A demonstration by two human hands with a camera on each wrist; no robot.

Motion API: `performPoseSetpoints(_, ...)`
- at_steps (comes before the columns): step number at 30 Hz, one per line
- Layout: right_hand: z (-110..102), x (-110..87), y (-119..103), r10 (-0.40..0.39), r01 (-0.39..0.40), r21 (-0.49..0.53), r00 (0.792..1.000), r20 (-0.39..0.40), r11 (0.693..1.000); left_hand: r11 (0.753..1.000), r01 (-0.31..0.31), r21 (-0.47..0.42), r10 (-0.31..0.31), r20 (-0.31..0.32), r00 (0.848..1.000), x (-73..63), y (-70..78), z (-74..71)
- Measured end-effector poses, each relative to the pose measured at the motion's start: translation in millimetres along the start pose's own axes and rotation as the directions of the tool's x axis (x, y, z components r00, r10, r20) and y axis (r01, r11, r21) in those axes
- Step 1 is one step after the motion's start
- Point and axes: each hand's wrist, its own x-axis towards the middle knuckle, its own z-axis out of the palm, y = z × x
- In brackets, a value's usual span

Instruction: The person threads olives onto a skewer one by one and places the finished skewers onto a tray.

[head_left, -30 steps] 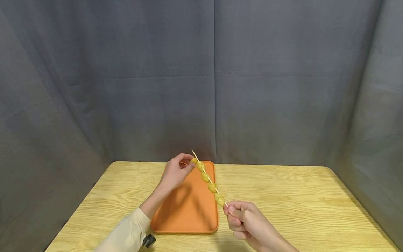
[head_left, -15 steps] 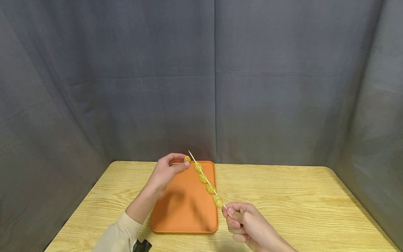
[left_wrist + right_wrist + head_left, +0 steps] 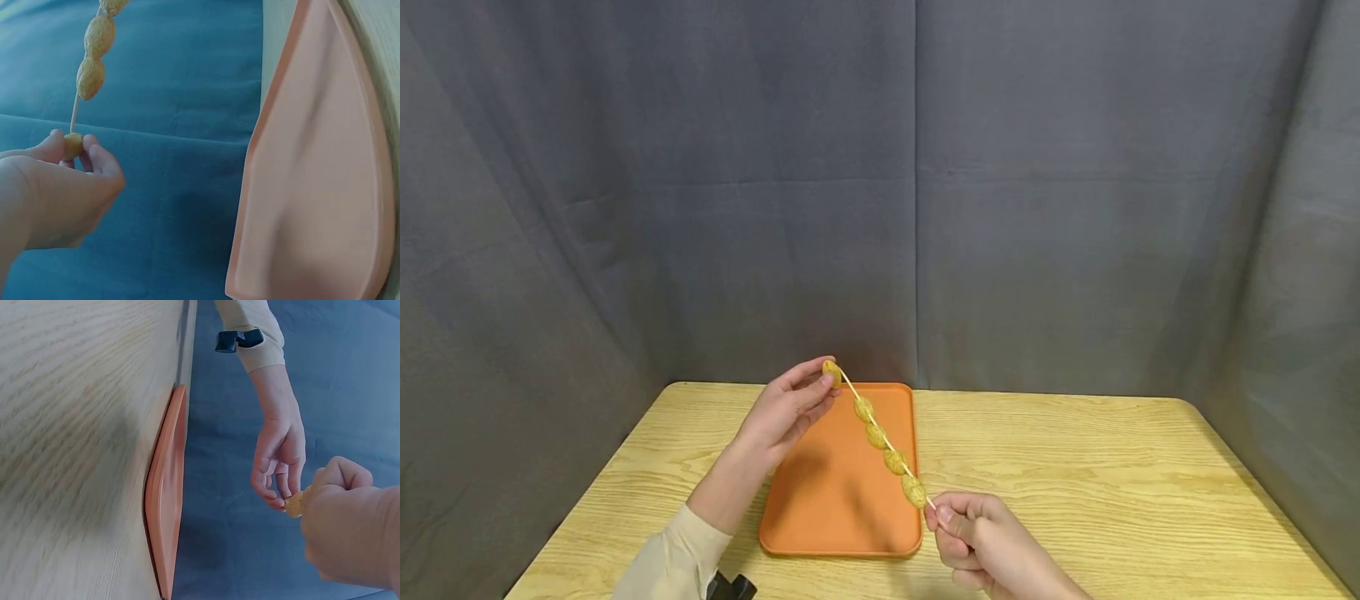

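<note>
Over the tray, my right hand [image 3: 981, 537] pinches the lower end of a thin wooden skewer [image 3: 852, 386] between thumb and forefinger. Several wrinkled yellow-brown food balls [image 3: 875, 435] are threaded along it, most of them close together. The skewer slants up to the left. At its upper end my left hand [image 3: 786, 408] pinches a single ball [image 3: 832, 372] with thumb and fingertips. In the left wrist view the skewer's bare stretch runs right to that ball [image 3: 73, 146], with a gap before the others. The right wrist view has the right hand [image 3: 350, 525] hiding most of the skewer.
Below the hands an orange tray [image 3: 842, 521] lies on the light wooden table [image 3: 1075, 467]. Grey curtains [image 3: 775, 208] hang behind the table and at both sides. A small black device [image 3: 240, 340] is strapped at the left sleeve's cuff.
The left hand, holding the ball, has moved left, away from the skewer's side and to its tip. The skewer has shifted slightly down and left with the right hand, whose grip is unchanged.
</note>
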Motion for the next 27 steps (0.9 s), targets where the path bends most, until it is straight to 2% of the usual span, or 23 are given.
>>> performPoseSetpoints(5,0,0.1,0,0.001,-0.001,-0.023,1.0,-0.003,1.0,0.995,0.016,-0.099,-0.016,0.004,1.0,1.3,-3.2,-6.0)
performPoseSetpoints(11,1,-0.1,1,0.018,-0.018,-0.033,1.0,0.001,0.999,0.983,0.049,-0.177,-0.046,0.024,0.999,3.6,-7.7,-11.7)
performPoseSetpoints(16,1,-0.8,2,0.025,-0.025,-0.043,1.0,0.001,0.999,0.975,0.047,-0.219,-0.039,0.044,0.998,3.9,-9.8,-10.1)
performPoseSetpoints(27,0,1.4,5,0.039,-0.038,-0.062,0.999,0.005,0.997,0.962,0.033,-0.271,-0.03,0.014,0.999,7.9,-14.5,-11.6)
